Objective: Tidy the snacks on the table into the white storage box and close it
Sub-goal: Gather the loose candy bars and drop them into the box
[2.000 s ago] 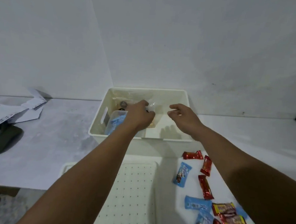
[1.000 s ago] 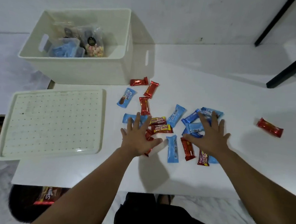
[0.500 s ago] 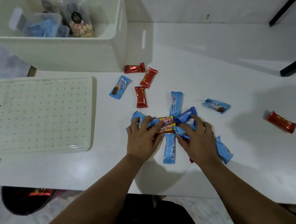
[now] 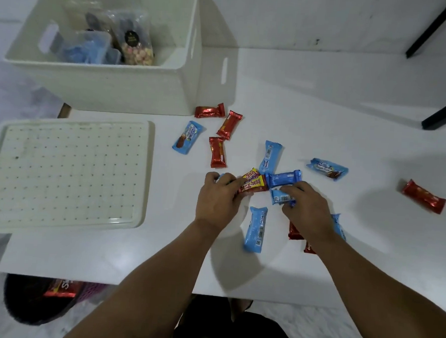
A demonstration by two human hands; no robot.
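Several red and blue snack bars lie scattered on the white table. My left hand curls its fingers round the red and yellow bars at the middle of the pile. My right hand grips a blue bar, with another blue bar just beyond its fingers. The open white storage box stands at the back left, holding clear snack bags and a blue packet. Its perforated white lid lies flat in front of it.
One red bar lies alone at the far right. Three red bars and a blue one sit near the box's front corner. Black frame legs cross the back right. A dark basket sits on the floor below the table edge.
Both hands left the box, came down onto the pile and drew bars together. Since half a second ago the fingers have curled tighter round the middle bars; one blue bar now lies free below.
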